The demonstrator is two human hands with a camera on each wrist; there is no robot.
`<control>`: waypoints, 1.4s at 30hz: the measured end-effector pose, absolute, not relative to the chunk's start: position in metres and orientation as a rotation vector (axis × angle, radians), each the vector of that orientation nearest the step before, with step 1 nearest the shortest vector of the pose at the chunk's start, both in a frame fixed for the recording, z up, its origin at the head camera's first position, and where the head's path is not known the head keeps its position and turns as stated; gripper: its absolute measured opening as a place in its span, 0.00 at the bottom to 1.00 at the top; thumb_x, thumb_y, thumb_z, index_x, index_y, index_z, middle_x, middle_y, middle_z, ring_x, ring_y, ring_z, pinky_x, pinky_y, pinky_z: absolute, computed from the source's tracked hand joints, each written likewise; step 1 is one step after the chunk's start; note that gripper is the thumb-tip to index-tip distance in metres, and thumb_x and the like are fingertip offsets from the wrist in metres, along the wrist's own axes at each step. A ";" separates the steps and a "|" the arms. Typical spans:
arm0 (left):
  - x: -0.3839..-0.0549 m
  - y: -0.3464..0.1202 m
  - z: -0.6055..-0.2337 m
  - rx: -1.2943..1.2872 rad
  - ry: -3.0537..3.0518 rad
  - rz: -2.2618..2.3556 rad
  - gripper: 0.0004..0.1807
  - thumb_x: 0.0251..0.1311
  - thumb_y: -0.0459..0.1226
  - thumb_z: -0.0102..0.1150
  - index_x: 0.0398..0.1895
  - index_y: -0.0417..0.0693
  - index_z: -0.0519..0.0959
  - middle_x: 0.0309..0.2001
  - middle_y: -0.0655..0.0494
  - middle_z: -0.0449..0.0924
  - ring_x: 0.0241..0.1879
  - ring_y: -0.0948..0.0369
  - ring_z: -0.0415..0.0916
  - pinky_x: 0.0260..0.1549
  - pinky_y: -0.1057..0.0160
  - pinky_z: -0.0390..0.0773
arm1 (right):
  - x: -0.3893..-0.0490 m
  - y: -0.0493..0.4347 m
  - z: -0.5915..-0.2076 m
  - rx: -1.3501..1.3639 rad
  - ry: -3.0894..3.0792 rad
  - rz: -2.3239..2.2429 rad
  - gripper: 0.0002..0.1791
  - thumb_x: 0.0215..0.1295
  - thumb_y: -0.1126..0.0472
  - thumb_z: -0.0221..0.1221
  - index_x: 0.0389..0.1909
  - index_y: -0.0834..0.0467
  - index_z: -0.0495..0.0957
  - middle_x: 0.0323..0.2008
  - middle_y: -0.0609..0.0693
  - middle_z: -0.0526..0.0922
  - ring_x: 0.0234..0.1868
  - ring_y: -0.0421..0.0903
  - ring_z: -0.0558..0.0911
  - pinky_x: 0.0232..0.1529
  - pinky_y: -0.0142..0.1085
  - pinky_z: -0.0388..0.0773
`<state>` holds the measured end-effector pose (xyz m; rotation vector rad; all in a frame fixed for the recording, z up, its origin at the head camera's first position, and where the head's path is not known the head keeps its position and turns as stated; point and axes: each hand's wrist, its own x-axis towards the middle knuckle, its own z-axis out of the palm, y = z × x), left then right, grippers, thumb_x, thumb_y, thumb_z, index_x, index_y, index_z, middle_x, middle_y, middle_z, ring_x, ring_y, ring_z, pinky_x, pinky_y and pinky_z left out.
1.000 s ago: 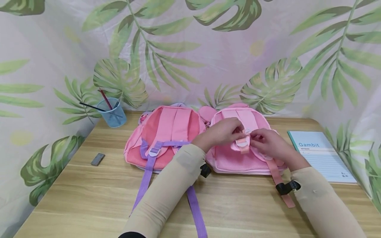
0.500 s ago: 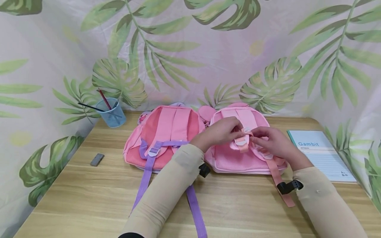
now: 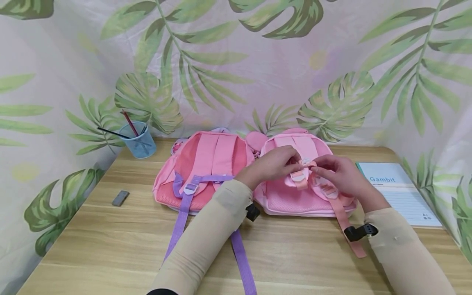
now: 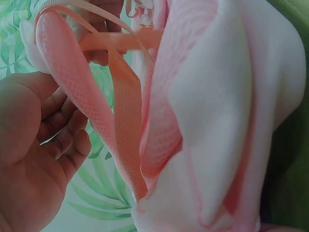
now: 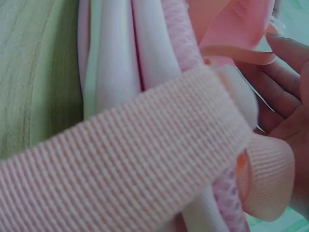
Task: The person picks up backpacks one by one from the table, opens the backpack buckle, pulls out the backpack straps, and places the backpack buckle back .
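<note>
A pink backpack (image 3: pixel 287 203) lies with its strap side up on the wooden table. My left hand (image 3: pixel 278 164) pinches the buckle end of one padded shoulder strap (image 4: pixel 72 72), its fingertips partly hidden in the left wrist view. Between thumb and fingers my right hand (image 3: pixel 341 174) pinches a peach webbing strap (image 5: pixel 260 57) close by that buckle. The second peach strap (image 3: pixel 344 217) hangs past the bag's lower right corner onto the table; its webbing crosses the right wrist view in front.
Left of it lies a coral-pink backpack (image 3: pixel 191 200) with purple straps (image 3: pixel 241 258) trailing over the table. Farther left are a blue mesh pen cup (image 3: pixel 141 147) and a grey eraser-like block (image 3: pixel 120 198). A notebook (image 3: pixel 402 205) lies at the right.
My right hand has moved slightly right and up, drawing the peach webbing a little out from the buckle. My left hand has stayed nearly in place.
</note>
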<state>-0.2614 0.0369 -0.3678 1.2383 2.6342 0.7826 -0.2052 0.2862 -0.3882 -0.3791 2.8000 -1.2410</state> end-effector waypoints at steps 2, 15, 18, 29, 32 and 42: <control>-0.262 0.037 -0.368 1.251 2.637 0.787 0.14 0.78 0.44 0.63 0.53 0.43 0.83 0.46 0.52 0.84 0.45 0.61 0.78 0.50 0.67 0.77 | -0.205 0.286 -0.387 -0.376 2.798 -1.282 0.19 0.77 0.51 0.66 0.59 0.59 0.86 0.49 0.57 0.91 0.45 0.41 0.85 0.45 0.25 0.81; -0.263 0.035 -0.375 1.270 2.649 0.839 0.13 0.77 0.42 0.64 0.53 0.43 0.82 0.47 0.52 0.84 0.47 0.62 0.78 0.52 0.68 0.77 | -0.208 0.281 -0.380 -0.251 2.625 -1.432 0.21 0.81 0.53 0.61 0.63 0.65 0.79 0.47 0.51 0.82 0.43 0.43 0.77 0.40 0.30 0.78; -0.261 0.035 -0.376 1.269 2.641 0.843 0.13 0.77 0.42 0.64 0.53 0.43 0.82 0.47 0.51 0.84 0.47 0.61 0.79 0.52 0.68 0.77 | -0.210 0.278 -0.379 -0.142 2.544 -1.464 0.22 0.82 0.51 0.59 0.63 0.65 0.78 0.37 0.48 0.79 0.34 0.42 0.74 0.32 0.32 0.74; -0.262 0.038 -0.380 1.310 2.660 0.870 0.13 0.77 0.43 0.64 0.53 0.43 0.82 0.47 0.52 0.83 0.47 0.62 0.79 0.51 0.68 0.77 | -0.212 0.273 -0.377 0.031 2.297 -1.701 0.18 0.82 0.56 0.59 0.59 0.67 0.78 0.25 0.42 0.76 0.25 0.38 0.72 0.27 0.29 0.74; -0.262 0.038 -0.380 1.312 2.657 0.884 0.12 0.77 0.42 0.64 0.53 0.43 0.82 0.46 0.52 0.83 0.46 0.62 0.79 0.50 0.69 0.77 | -0.212 0.269 -0.377 0.041 2.275 -1.736 0.15 0.82 0.57 0.60 0.55 0.65 0.80 0.26 0.43 0.79 0.25 0.38 0.74 0.27 0.29 0.74; -0.261 0.036 -0.380 1.311 2.672 0.888 0.12 0.77 0.42 0.65 0.53 0.44 0.83 0.45 0.52 0.83 0.44 0.62 0.78 0.47 0.70 0.76 | -0.213 0.259 -0.375 0.039 2.336 -1.612 0.20 0.84 0.55 0.56 0.62 0.67 0.79 0.28 0.41 0.81 0.27 0.35 0.76 0.28 0.28 0.75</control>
